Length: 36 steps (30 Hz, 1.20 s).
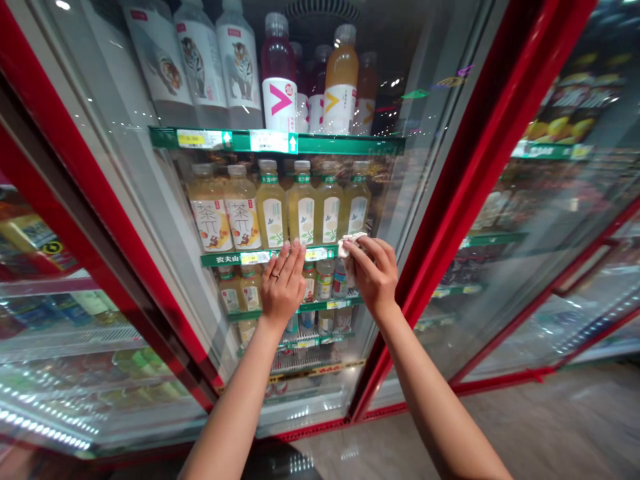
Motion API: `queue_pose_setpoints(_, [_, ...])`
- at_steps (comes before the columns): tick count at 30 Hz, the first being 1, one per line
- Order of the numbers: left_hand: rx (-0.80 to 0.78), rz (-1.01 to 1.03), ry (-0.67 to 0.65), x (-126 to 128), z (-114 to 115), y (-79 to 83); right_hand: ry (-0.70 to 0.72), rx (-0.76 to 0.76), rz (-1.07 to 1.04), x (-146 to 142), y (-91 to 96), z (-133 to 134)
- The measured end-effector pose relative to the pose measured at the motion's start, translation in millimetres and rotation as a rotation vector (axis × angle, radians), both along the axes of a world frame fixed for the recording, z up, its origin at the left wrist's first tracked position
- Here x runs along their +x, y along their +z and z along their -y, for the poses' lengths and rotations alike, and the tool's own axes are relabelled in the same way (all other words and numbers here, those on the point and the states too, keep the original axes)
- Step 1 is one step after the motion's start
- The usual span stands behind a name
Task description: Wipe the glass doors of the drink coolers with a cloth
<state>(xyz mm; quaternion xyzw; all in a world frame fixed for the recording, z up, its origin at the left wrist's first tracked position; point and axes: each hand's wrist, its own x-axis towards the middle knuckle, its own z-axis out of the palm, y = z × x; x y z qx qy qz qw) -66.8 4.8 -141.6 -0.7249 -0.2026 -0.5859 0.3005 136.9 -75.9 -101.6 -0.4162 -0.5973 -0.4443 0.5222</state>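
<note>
My left hand (284, 283) is raised in front of a cooler's glass door (400, 193), its fingers stretched out and close together, with a ring on one finger. It holds nothing and appears to rest flat on the glass. To its right, my right hand (376, 273) pinches a crumpled white cloth (350, 245) up against the pane, near the door's right side. Part of the cloth is hidden behind the fingers. Directly behind the glass stands a row of yellowish tea bottles (306, 200), partly covered by both hands at the shelf edge.
A red door frame (440, 207) runs down the right side, and another red frame (115, 187) down the left. Larger drink bottles (280, 73) stand on the upper shelf (340, 143). Neighbouring coolers flank this one. Grey floor (565, 427) shows at the lower right.
</note>
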Motion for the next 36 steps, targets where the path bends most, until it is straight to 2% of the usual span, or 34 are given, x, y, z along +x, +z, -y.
queue_pose_setpoints(5, [0.005, 0.001, -0.069, 33.9, 24.5, 7.8, -0.06, 0.097, -0.083, 14.5, 12.2, -4.5])
queue_pose_setpoints(8, [-0.028, 0.031, -0.096, 53.9, 32.9, 10.8, -0.061, 0.055, -0.074, 15.7, 13.3, -7.2])
queue_pose_setpoints(12, [-0.09, 0.062, -0.116, 72.8, 34.5, 6.7, -0.013, -0.05, 0.036, 28.4, 0.6, 3.0])
queue_pose_setpoints(17, [-0.112, 0.024, -0.123, 92.8, 33.4, -0.9, -0.153, 0.072, -0.043, 43.6, 6.0, 5.8])
queue_pose_setpoints(19, [-0.112, 0.023, -0.096, 99.8, 32.1, -3.6, -0.158, 0.081, -0.057, 43.6, 9.2, 3.6])
queue_pose_setpoints(23, [-0.068, 0.023, -0.022, 107.8, 27.7, -9.0, -0.079, 0.004, 0.002, 48.8, 1.0, 9.3])
queue_pose_setpoints(26, [-0.052, 0.019, 0.01, 109.0, 25.8, -11.5, -0.099, 0.006, 0.021, 61.2, -6.0, 16.0])
queue_pose_setpoints(31, [-0.067, 0.012, 0.032, 109.4, 26.1, -13.2, -0.196, 0.129, -0.104, 64.6, 3.1, 9.2])
queue_pose_setpoints(36, [-0.058, 0.006, 0.065, 109.7, 26.2, -14.9, -0.126, 0.044, 0.014, 60.4, -0.7, 13.9])
